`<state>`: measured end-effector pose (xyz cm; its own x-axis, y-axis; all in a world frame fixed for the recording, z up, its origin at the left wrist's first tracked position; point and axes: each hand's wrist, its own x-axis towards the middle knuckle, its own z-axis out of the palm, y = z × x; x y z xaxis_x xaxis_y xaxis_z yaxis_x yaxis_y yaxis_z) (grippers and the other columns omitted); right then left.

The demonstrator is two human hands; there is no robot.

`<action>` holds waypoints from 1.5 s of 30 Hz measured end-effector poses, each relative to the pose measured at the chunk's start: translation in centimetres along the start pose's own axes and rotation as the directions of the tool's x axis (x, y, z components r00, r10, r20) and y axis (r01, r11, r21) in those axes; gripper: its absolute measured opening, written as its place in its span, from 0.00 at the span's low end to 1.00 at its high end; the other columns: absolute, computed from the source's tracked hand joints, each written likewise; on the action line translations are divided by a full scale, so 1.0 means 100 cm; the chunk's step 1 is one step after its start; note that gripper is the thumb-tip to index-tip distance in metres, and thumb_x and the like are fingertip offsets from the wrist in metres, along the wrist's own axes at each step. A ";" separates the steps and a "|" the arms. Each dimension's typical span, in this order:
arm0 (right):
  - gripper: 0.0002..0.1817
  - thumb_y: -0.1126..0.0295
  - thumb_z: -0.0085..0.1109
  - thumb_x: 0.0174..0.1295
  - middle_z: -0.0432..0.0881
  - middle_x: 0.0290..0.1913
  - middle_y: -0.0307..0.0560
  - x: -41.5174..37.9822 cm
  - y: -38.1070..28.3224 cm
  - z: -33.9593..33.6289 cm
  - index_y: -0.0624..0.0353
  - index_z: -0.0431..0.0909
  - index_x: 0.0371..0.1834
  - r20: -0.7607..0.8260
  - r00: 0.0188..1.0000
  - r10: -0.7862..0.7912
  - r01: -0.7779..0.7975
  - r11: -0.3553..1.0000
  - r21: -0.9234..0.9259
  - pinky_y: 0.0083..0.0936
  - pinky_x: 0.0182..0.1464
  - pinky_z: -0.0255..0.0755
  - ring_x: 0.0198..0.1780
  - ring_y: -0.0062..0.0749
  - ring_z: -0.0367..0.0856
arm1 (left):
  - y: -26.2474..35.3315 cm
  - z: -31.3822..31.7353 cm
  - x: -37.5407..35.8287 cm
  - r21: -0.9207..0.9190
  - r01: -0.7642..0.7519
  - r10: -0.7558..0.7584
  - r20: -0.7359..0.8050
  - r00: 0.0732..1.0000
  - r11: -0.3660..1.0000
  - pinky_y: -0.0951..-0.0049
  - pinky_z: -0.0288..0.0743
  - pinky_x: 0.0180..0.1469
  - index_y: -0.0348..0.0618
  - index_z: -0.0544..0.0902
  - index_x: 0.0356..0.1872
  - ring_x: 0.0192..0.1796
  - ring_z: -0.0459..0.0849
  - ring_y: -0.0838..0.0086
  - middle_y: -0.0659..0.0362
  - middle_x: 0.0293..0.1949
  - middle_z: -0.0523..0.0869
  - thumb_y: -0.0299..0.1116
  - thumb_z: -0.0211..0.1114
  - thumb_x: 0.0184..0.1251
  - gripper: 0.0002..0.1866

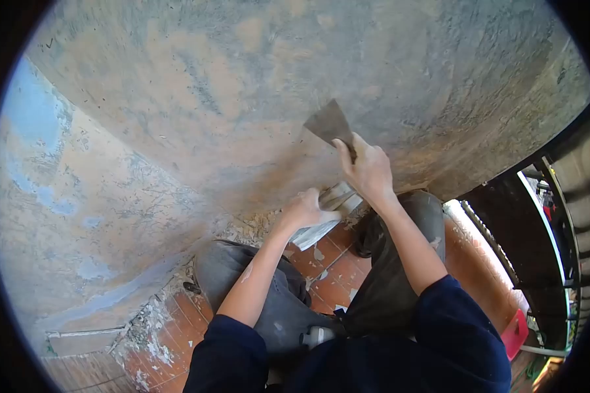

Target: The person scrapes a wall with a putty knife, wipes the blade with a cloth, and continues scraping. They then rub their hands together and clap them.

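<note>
My right hand point(368, 171) grips the handle of a putty knife point(328, 122), whose wide metal blade lies flat against the stained wall point(242, 98). My left hand point(306, 209) sits lower, near the foot of the wall, closed on a second flat tool, a plaster-smeared trowel or board point(322, 216) that sticks out to the right under the hand. Both forearms are bare, with dark blue sleeves pushed up. I am crouched, and my grey-trousered knees point(242, 275) point at the wall.
The wall meets a side wall point(65, 216) in a corner at the left. Reddish floor tiles point(334, 275) carry plaster crumbs and debris along the wall's foot. A dark metal railing or gate point(537, 242) stands at the right, with a red object point(516, 331) below it.
</note>
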<state>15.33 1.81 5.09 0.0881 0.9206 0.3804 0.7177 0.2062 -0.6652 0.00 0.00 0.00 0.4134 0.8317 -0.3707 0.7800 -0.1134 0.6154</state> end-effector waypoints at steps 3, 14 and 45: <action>0.13 0.58 0.55 0.62 0.80 0.22 0.55 -0.002 -0.008 0.015 0.56 0.78 0.36 0.002 0.999 -0.039 0.039 0.994 -0.106 0.48 0.29 0.71 0.27 0.57 0.78 | -0.015 0.003 0.001 -0.028 0.010 -0.010 0.005 1.000 1.000 0.61 0.68 0.59 0.39 0.74 0.58 0.57 0.77 0.53 0.43 0.54 0.78 0.61 0.71 0.37 0.46; 0.20 0.55 0.41 0.71 0.71 0.23 0.39 -0.004 0.011 -0.029 0.63 0.72 0.37 0.361 0.926 -0.114 -0.123 0.811 0.572 0.22 0.36 0.66 0.24 0.23 0.68 | -0.024 0.002 -0.012 0.122 0.033 -0.020 -0.103 0.995 0.992 0.59 0.71 0.54 0.38 0.76 0.52 0.52 0.79 0.50 0.42 0.46 0.82 0.61 0.70 0.40 0.41; 0.08 0.73 0.58 0.59 0.75 0.23 0.55 0.011 0.020 -0.012 0.64 0.71 0.37 0.007 0.988 -0.157 0.147 0.937 0.316 0.25 0.25 0.65 0.20 0.38 0.70 | -0.008 0.016 -0.014 0.396 -0.054 0.003 0.128 0.992 0.917 0.58 0.72 0.53 0.42 0.75 0.54 0.53 0.79 0.52 0.45 0.47 0.82 0.60 0.72 0.38 0.43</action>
<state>17.69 2.86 5.01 -0.0304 0.8790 0.4759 0.4673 0.4334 -0.7706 -0.45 -1.89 -1.06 0.4729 0.7548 -0.4547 0.8785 -0.3643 0.3089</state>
